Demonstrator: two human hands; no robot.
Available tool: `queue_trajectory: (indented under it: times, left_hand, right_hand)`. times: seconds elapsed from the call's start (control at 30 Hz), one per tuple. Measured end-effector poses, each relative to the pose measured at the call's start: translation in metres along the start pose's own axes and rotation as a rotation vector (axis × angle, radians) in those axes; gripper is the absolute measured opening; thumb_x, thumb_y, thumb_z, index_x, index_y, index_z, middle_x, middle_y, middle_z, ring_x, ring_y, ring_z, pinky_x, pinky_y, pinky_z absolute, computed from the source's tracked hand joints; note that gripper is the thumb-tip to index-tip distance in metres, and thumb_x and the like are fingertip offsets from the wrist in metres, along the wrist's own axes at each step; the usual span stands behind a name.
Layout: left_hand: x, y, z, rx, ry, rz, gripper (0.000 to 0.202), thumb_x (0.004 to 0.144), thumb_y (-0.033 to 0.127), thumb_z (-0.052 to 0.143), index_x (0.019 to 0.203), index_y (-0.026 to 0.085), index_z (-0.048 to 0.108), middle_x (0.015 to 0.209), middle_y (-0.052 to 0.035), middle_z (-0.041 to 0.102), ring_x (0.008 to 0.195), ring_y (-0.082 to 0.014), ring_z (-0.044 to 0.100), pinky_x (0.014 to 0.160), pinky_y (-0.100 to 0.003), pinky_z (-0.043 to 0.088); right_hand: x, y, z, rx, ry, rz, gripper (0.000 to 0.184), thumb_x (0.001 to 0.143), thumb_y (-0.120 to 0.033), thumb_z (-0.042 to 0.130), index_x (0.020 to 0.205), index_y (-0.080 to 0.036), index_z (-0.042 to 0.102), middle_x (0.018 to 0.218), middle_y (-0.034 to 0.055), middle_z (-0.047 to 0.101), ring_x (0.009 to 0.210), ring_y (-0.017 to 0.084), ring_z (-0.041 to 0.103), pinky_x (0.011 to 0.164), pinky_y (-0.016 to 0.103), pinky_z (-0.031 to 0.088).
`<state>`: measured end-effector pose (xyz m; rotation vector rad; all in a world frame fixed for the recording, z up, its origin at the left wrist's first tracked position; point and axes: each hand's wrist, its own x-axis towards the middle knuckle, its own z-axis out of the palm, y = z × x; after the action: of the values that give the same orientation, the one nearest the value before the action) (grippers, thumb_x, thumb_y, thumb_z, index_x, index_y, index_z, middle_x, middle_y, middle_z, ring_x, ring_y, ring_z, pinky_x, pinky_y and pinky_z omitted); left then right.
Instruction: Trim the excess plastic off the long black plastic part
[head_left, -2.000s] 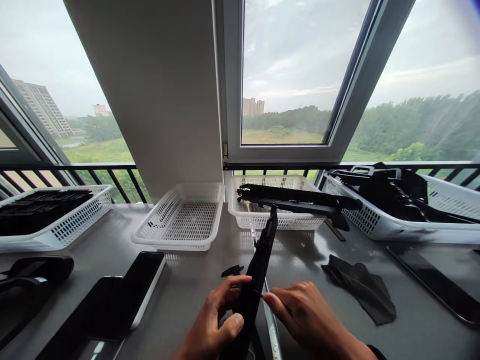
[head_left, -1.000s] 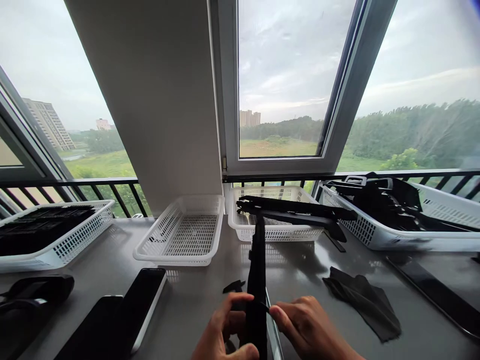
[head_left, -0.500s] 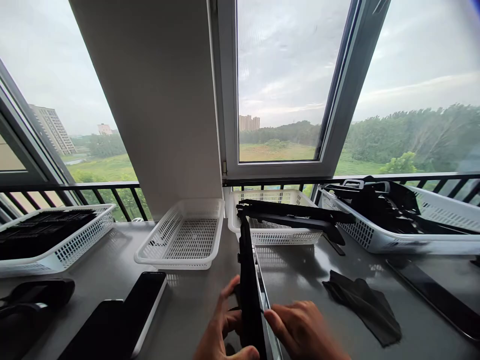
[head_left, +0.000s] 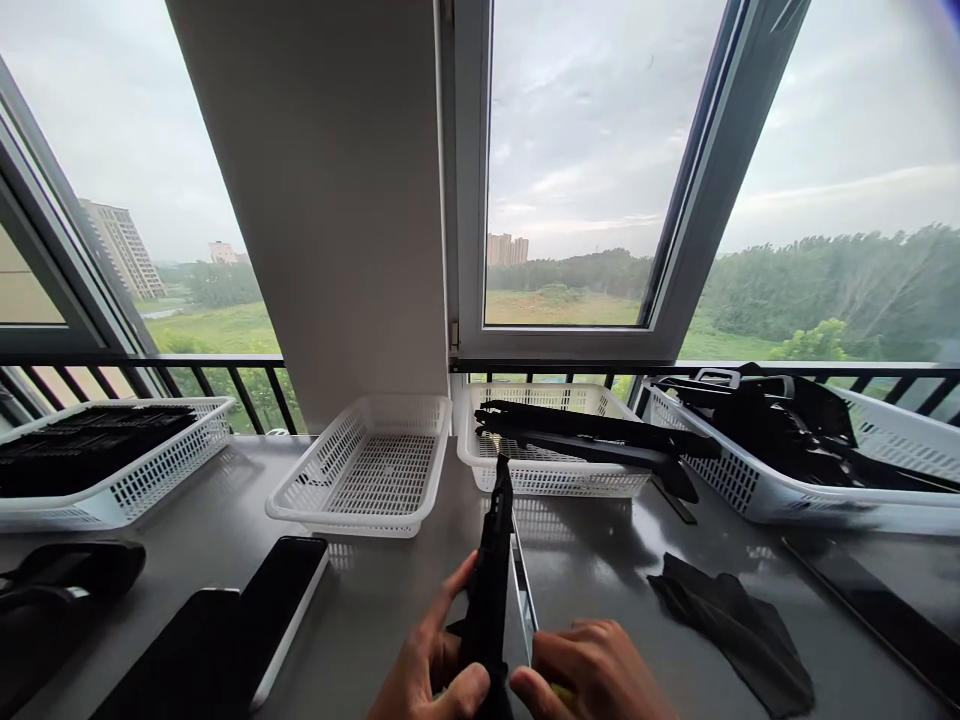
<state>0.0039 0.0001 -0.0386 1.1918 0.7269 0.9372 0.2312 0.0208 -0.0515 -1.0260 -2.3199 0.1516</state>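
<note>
At the near edge of the table (head_left: 390,600), a black wiper blade (head_left: 489,580) is gripped by the left hand (head_left: 427,675), thumb and fingers closed round its near end, while the right hand (head_left: 589,675) is pinched shut on the thin metal strip (head_left: 523,585) just beside it. The blade is pointed away, its far tip near a white basket (head_left: 555,470) of similar black arms. An empty basket (head_left: 360,470) is seen to the left, a dark cloth (head_left: 735,625) to the right.

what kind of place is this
Probably a small assembly or sorting bench by a high window. White baskets of black parts line the table, and both hands work a long black part.
</note>
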Motion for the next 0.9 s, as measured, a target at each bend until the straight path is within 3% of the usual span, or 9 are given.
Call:
queue_trajectory:
  times: [0.17,0.37,0.47,0.63,0.8,0.9]
  left_hand:
    - [-0.001,0.002,-0.003,0.028,-0.048,0.014,0.102,0.091,0.065,0.077,0.17,0.02,0.03,0.06,0.0119,0.037,0.051,-0.008,0.025,0.053,-0.022,0.025]
    - [0.003,-0.006,-0.016,0.014,-0.106,-0.015,0.099,0.082,0.07,0.078,0.162,0.021,0.046,0.063,0.0076,0.045,0.05,-0.0081,0.029,0.053,-0.023,0.024]
    - [0.004,-0.009,-0.019,-0.021,-0.094,0.0,0.098,0.079,0.065,0.082,0.161,0.022,0.049,0.061,0.0092,0.042,0.049,-0.0077,0.027,0.051,-0.022,0.024]
    - [0.002,-0.003,-0.014,-0.066,-0.039,0.019,0.088,0.087,0.066,0.078,0.16,0.023,0.052,0.065,0.0076,0.046,0.052,-0.0085,0.031,0.053,-0.022,0.026]
    - [0.003,0.0,-0.007,-0.031,-0.036,0.005,0.081,0.089,0.067,0.076,0.156,0.027,0.057,0.075,0.0026,0.058,0.053,-0.0079,0.033,0.056,-0.025,0.026]
    - [0.001,-0.004,-0.008,0.007,-0.036,-0.008,0.079,0.087,0.07,0.075,0.153,0.028,0.061,0.07,0.0033,0.055,0.053,-0.0102,0.034,0.057,-0.026,0.029]
  right_hand:
    - [0.001,0.0,-0.007,-0.032,0.05,0.084,0.07,0.116,-0.059,0.036,0.06,-0.022,0.056,0.048,-0.0026,0.057,0.043,0.01,0.05,0.053,0.029,0.024]
    - [0.001,0.007,-0.013,-0.075,0.086,0.132,0.064,0.116,-0.056,0.04,0.063,-0.022,0.056,0.05,-0.0036,0.056,0.045,0.01,0.05,0.052,0.028,0.026]
    - [0.002,0.004,-0.006,-0.078,0.104,0.098,0.067,0.116,-0.057,0.038,0.062,-0.022,0.056,0.05,-0.0032,0.057,0.044,0.01,0.052,0.052,0.027,0.027]
    - [0.004,-0.003,-0.002,0.006,0.13,-0.061,0.077,0.117,-0.061,0.027,0.055,-0.021,0.05,0.043,-0.0041,0.053,0.037,0.006,0.044,0.049,0.026,0.026]
    - [0.007,0.0,-0.015,-0.023,0.188,0.004,0.074,0.119,-0.053,0.029,0.055,-0.021,0.048,0.044,-0.0047,0.049,0.039,0.007,0.047,0.048,0.025,0.027]
    - [0.008,0.0,-0.017,-0.099,0.18,-0.02,0.075,0.119,-0.054,0.03,0.054,-0.021,0.049,0.043,-0.0041,0.051,0.038,0.007,0.049,0.049,0.026,0.028]
